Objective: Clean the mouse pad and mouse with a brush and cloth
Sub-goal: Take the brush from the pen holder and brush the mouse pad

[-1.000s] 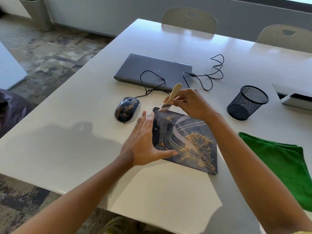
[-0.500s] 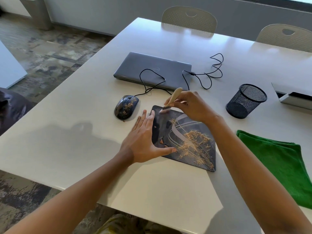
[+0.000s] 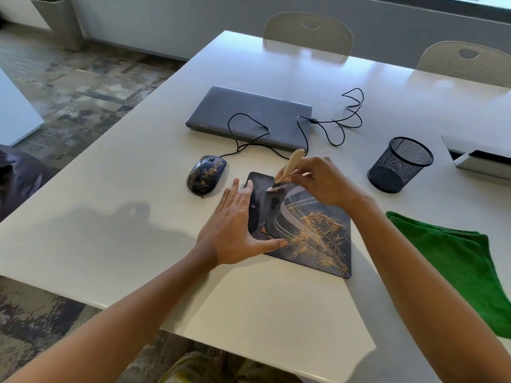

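Here, on the white table (image 3: 132, 217), the mouse pad (image 3: 318, 244) lies near the front edge, dark with pale curved lines, and a patch of tan crumbs (image 3: 318, 230) is spread over its right half toward the near right corner. The left hand (image 3: 235, 233) lies flat with straight fingers on the pad's left edge, its fingertips pointing to 12 o'clock and its thumb stretched to 3 o'clock across the near edge. The right hand (image 3: 323, 183) pinches the pale wooden handle of a brush (image 3: 290, 167) between thumb and curled fingers; the handle tilts up toward 1 o'clock, and the bristle end meets the pad near its far left corner, though the bristles are blurred. At 10 o'clock from the pad, just beside it and apart from both hands, sits the dark mouse (image 3: 206, 174), with the same tan crumbs scattered on its back. Its black cable (image 3: 249, 128) loops over the lid of a closed grey laptop (image 3: 249, 114) at 12 o'clock and trails off in coils to the laptop's right. A black mesh pen cup (image 3: 399, 164) stands upright at 2 o'clock from the pad, well apart. A folded green cloth (image 3: 456, 261) lies at 3 o'clock near the table's right edge, untouched. 2 pale chairs (image 3: 307, 31) stand at the far side.
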